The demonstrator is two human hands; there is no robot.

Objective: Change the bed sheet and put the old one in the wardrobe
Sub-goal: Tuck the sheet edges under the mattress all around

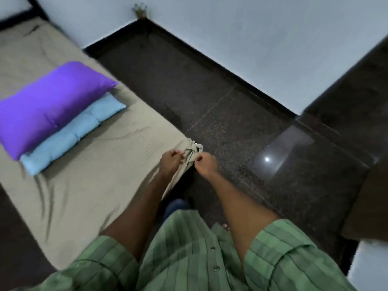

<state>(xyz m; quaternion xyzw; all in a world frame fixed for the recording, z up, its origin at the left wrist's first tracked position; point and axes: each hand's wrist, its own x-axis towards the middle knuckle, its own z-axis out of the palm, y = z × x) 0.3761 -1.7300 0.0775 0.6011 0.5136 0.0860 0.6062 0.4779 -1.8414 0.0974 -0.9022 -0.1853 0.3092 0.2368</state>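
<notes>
Where the bed sheet (94, 164) corner bunches, left hand (170, 162) and right hand (206, 164) pinch it — floor (210, 91) beside.

Dark speckled stone floor (210, 97) – glossy, one light glare – meets pale walls (252, 34).

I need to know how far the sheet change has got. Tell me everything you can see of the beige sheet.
The beige sheet looks like thin, finely ribbed cloth, spread over the mattress with creases. Its near corner is bunched into a knot-like wad, gripped by the left hand and right hand. A purple pillow and blue pillow lie on it.
</notes>
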